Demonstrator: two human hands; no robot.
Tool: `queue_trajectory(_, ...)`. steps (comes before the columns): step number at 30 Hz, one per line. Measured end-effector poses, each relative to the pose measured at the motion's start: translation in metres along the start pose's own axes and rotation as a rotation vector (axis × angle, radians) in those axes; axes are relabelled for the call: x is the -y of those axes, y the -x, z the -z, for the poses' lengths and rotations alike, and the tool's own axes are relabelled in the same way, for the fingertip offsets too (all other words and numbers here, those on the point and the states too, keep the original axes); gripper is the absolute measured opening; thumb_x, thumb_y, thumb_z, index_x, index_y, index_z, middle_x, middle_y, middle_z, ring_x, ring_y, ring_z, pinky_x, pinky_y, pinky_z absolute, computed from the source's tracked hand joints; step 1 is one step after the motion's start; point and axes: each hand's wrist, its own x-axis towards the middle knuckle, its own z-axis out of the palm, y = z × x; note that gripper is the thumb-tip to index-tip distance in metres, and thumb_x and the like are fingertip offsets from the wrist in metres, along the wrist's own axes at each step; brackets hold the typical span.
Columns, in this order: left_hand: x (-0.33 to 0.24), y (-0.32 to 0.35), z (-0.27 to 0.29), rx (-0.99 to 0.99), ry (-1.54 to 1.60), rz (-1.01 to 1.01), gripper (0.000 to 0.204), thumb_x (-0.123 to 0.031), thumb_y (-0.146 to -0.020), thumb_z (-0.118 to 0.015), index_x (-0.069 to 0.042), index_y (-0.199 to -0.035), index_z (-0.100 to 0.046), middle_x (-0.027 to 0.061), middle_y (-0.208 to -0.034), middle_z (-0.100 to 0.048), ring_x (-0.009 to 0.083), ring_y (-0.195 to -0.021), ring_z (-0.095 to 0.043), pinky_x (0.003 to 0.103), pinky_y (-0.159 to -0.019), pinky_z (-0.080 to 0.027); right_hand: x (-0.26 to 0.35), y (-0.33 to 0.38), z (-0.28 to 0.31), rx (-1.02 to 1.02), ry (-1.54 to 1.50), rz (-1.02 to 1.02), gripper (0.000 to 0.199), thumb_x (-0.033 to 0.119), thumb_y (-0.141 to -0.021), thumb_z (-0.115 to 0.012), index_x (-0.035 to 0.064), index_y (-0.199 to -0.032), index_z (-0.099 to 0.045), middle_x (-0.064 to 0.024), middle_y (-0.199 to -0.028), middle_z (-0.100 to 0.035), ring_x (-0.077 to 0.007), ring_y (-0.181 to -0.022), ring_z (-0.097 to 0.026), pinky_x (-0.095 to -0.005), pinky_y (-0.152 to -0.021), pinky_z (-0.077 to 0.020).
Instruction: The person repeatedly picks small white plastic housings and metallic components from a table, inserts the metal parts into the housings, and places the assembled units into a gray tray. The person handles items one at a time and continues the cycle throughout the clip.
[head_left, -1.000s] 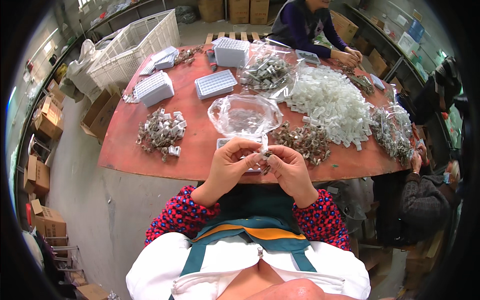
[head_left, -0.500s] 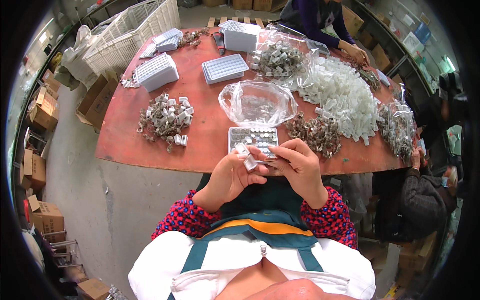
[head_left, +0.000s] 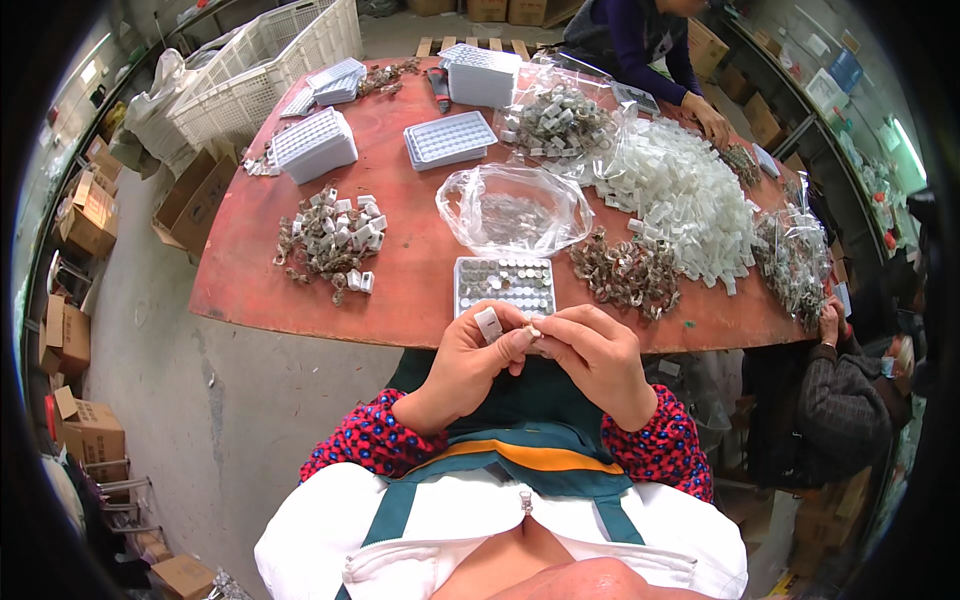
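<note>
In the head view, the left hand [head_left: 462, 362] is grasping a small white block-shaped plastic piece [head_left: 488, 324], which is lying against its forefinger near the centre of the picture. The thumb and forefinger of the right hand [head_left: 606, 366] are closing in a pinch, meeting the left fingertips at a tiny pale piece [head_left: 534, 331]; its exact shape is hiding among the fingers.

The white piece is looking light and fairly stiff, probably a little slippery on its smooth faces, so its opposite flat sides are seeming the best place for hold. The pale piece is probably weighing almost nothing and calling for a fingertip pinch at its edges; how fragile it is, the picture is not showing.

From the hands, a pale shallow plastic tray [head_left: 458, 288] is sitting at eleven o'clock, its round cells partly holding silvery round pieces [head_left: 480, 280]. A crumpled clear plastic bag [head_left: 463, 222] is spreading at twelve o'clock, thin and glossy. At two o'clock a tangled heap of brownish curled pieces [head_left: 625, 275] is lying loose, and beyond it a mound of translucent white plastic pieces [head_left: 680, 195] is rising. At ten o'clock, white blocks and brownish curls are mingling in a mixed pile [head_left: 335, 240] on the scuffed reddish surface [head_left: 405, 285].
</note>
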Motion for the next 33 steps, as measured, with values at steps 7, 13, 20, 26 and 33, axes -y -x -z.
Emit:
queue_trajectory(7,-0.010,0.004,0.005,0.036,0.351,0.156,0.034,-0.005,-0.100,-0.057,0.002,-0.133,-0.050,0.0135,-0.127,-0.059,0.0203,-0.118,-0.059,0.032,-0.100,-0.051,-0.006,0.011,-0.008,-0.120,-0.291,-0.406,0.016,0.000,-0.092,-0.069,-0.0016,-0.108,-0.068,-0.0103,-0.093,-0.071,-0.0168,-0.082,-0.072,-0.0263,-0.070,-0.0577)
queue_trajectory(13,-0.002,0.014,0.010,-0.015,0.033,0.032,0.037,-0.001,-0.099,-0.059,0.003,-0.134,-0.049,0.0150,-0.130,-0.058,0.0234,-0.125,-0.058,0.039,-0.110,-0.049,0.002,0.016,-0.008,-0.062,-1.036,-0.777,0.013,0.003,-0.099,-0.063,-0.0047,-0.110,-0.064,-0.0088,-0.097,-0.072,-0.0106,-0.084,-0.069,-0.0220,-0.070,-0.0568)
queue_trajectory(20,0.014,0.014,0.022,-0.011,-0.070,-0.212,0.039,0.004,-0.093,-0.067,0.005,-0.131,-0.059,0.0138,-0.120,-0.068,0.0189,-0.113,-0.065,0.032,-0.098,-0.055,0.014,0.011,-0.020,0.008,-0.704,-0.630,0.014,0.002,-0.096,-0.065,-0.0032,-0.108,-0.068,-0.0038,-0.102,-0.062,-0.0074,-0.078,-0.066,-0.0203,-0.064,-0.0530)
queue_trajectory(26,0.014,0.013,0.025,-0.025,-0.162,-0.286,0.036,0.008,-0.089,-0.070,0.006,-0.124,-0.063,0.0132,-0.118,-0.069,0.0182,-0.110,-0.066,0.031,-0.096,-0.055,0.013,0.008,-0.023,-0.018,-0.548,-0.565,0.012,0.002,-0.092,-0.069,-0.0022,-0.103,-0.072,-0.0051,-0.098,-0.062,-0.0070,-0.076,-0.064,-0.0202,-0.063,-0.0515)
queue_trajectory(33,0.017,0.010,0.024,-0.026,-0.100,-0.321,0.034,0.010,-0.088,-0.070,0.006,-0.122,-0.064,0.0124,-0.113,-0.070,0.0186,-0.107,-0.067,0.032,-0.097,-0.055,0.012,0.006,-0.025,0.028,-0.611,-0.588,0.014,0.002,-0.092,-0.070,-0.0016,-0.105,-0.072,-0.0045,-0.096,-0.063,-0.0072,-0.076,-0.063,-0.0209,-0.064,-0.0510)
